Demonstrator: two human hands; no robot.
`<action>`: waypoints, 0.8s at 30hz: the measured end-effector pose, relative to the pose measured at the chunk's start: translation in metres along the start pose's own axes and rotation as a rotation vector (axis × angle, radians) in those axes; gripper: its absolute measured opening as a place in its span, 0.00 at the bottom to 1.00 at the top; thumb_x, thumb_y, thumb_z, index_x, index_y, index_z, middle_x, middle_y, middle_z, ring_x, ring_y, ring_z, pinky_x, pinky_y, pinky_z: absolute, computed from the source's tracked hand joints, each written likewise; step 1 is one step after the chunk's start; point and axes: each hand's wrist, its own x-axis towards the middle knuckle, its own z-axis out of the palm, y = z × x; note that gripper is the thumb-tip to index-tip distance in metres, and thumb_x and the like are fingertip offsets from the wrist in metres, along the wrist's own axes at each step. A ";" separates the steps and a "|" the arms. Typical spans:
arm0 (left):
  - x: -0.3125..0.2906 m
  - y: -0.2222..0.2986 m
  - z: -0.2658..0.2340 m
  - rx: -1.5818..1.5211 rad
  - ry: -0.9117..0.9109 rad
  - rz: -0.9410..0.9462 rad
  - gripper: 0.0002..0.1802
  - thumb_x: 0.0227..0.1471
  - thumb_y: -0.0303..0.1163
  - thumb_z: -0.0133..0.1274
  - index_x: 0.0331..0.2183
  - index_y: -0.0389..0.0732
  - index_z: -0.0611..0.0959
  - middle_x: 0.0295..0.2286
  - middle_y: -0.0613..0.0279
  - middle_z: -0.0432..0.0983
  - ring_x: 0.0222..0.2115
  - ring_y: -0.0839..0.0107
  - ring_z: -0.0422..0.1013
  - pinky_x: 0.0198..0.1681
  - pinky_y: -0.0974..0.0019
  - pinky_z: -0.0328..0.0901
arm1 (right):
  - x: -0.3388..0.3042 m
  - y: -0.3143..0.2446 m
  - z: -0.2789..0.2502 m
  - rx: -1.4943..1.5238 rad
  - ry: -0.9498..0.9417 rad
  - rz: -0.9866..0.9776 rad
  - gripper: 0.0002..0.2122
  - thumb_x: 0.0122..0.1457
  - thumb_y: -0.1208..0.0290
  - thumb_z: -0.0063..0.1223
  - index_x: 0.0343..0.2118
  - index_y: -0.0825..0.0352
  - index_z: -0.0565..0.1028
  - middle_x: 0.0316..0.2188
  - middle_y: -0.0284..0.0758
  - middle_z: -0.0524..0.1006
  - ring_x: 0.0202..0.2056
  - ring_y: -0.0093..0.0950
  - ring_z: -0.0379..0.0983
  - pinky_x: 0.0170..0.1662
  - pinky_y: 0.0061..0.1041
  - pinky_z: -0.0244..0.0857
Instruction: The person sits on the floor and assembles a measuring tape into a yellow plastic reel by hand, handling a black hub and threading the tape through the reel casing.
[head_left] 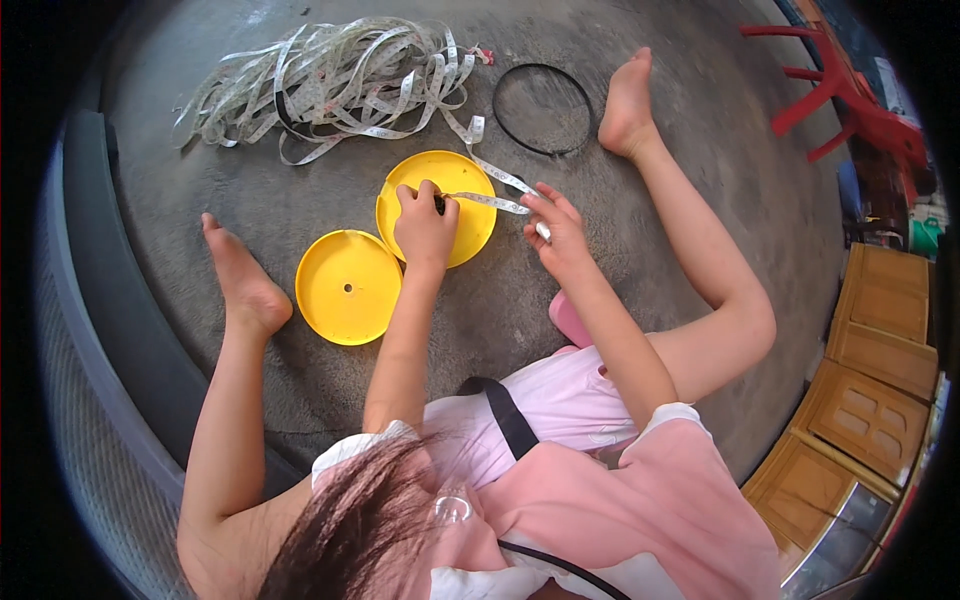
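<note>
My left hand (425,232) is closed over the small dark hub (440,204) in the middle of a yellow round disc (470,235) on the floor. From that hub a white printed measuring tape (478,198) stretches to my right hand (558,232), whose thumb and fingers pinch it. A small white piece (543,231) shows against my right palm; I cannot tell whether it is part of the tape. The tape runs on to a big tangled heap of tape (340,85) farther off. Touching the first disc at its lower left lies a second yellow disc (348,288) with a centre hole.
A thin black ring (543,108) lies beyond my right hand. Something pink (568,318) sits on the floor near my lap. My bare legs spread to both sides. A red plastic chair (845,90) and wooden cabinets (870,400) stand at right; a grey padded edge (130,280) curves along the left.
</note>
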 end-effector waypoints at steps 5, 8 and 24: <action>-0.002 0.007 0.008 -0.030 0.027 -0.158 0.11 0.34 0.36 0.49 0.23 0.40 0.70 0.25 0.56 0.60 0.20 0.60 0.65 0.22 0.63 0.61 | 0.020 0.000 -0.003 -0.142 -0.002 -0.111 0.16 0.41 0.75 0.49 0.36 0.65 0.62 0.19 0.29 0.69 0.15 0.14 0.59 0.16 0.12 0.54; -0.006 0.007 -0.003 -0.091 -0.051 -0.219 0.15 0.32 0.36 0.52 0.26 0.40 0.70 0.27 0.56 0.60 0.24 0.59 0.65 0.27 0.63 0.61 | 0.027 -0.008 0.000 -0.305 -0.025 -0.158 0.12 0.42 0.75 0.48 0.33 0.65 0.64 0.21 0.31 0.70 0.17 0.14 0.61 0.18 0.13 0.56; 0.025 -0.033 -0.028 -0.060 -0.492 0.389 0.21 0.29 0.32 0.54 0.33 0.48 0.70 0.30 0.61 0.62 0.29 0.64 0.64 0.29 0.67 0.61 | 0.036 0.010 0.030 -1.587 -0.476 -1.188 0.09 0.39 0.71 0.47 0.28 0.63 0.68 0.28 0.31 0.66 0.22 0.29 0.67 0.22 0.24 0.61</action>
